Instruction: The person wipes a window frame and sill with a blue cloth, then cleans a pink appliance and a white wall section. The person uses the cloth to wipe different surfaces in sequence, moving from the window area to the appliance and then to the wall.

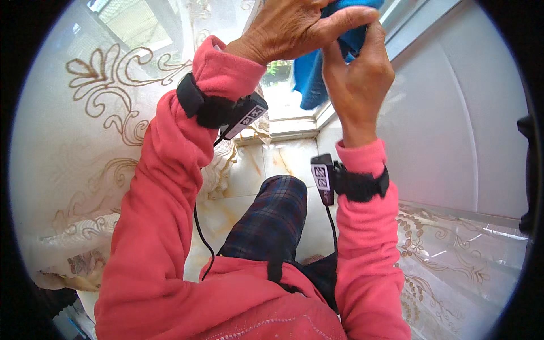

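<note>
A blue cloth (pixel 312 78) hangs at the top of the view, bunched between my two hands. My left hand (pixel 293 29) comes in from the left, its thumb pressed along the upper part of the cloth. Below and to the right, my right hand (pixel 359 78) pinches the same cloth between thumb and fingers. One free end of the cloth drapes down to the left of my right hand, before a bright window opening (pixel 282 97). The upper part of the cloth runs out of the picture.
A sheer embroidered curtain (pixel 102 123) spreads across the left side. A white panel (pixel 442 127) stands close on the right, with another lace curtain (pixel 450 263) below it. Marble-patterned tiles (pixel 250 165) lie underneath. Black cables (pixel 202 238) run from the devices strapped to both wrists.
</note>
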The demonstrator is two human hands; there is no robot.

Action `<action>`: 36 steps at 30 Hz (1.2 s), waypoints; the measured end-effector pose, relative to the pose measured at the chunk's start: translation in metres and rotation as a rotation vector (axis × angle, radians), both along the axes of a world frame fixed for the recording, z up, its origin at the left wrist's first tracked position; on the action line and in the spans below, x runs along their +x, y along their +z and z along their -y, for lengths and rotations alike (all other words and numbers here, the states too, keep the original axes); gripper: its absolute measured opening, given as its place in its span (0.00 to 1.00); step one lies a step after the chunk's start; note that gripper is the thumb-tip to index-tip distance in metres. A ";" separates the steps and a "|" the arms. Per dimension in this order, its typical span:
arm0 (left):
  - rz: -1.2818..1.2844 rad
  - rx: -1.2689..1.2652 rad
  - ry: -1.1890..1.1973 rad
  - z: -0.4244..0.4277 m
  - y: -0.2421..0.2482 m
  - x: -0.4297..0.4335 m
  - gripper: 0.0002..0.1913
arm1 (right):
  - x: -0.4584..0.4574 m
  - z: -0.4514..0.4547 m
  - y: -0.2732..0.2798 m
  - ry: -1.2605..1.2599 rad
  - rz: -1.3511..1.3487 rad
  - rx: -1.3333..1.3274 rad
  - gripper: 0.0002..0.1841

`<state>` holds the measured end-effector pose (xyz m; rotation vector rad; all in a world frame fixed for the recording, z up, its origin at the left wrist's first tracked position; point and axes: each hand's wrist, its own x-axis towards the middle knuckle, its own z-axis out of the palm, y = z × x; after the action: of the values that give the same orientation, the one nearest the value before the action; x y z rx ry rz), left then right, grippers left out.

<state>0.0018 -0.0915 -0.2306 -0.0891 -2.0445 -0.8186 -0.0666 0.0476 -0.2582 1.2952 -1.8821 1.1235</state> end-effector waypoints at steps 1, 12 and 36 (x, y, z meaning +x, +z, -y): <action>0.096 0.055 -0.057 0.021 0.004 0.005 0.20 | 0.001 0.029 0.000 -0.054 0.037 -0.082 0.21; -0.412 -0.985 0.890 0.091 0.031 0.034 0.29 | -0.032 -0.013 -0.093 -0.290 0.212 0.098 0.24; -0.085 -0.842 0.863 0.039 0.035 0.025 0.33 | -0.025 -0.015 -0.063 0.019 0.066 0.177 0.24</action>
<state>0.0270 -0.1308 -0.1960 0.2726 -1.9344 0.5734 -0.0918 0.0625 -0.3214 1.3896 -2.0611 1.0401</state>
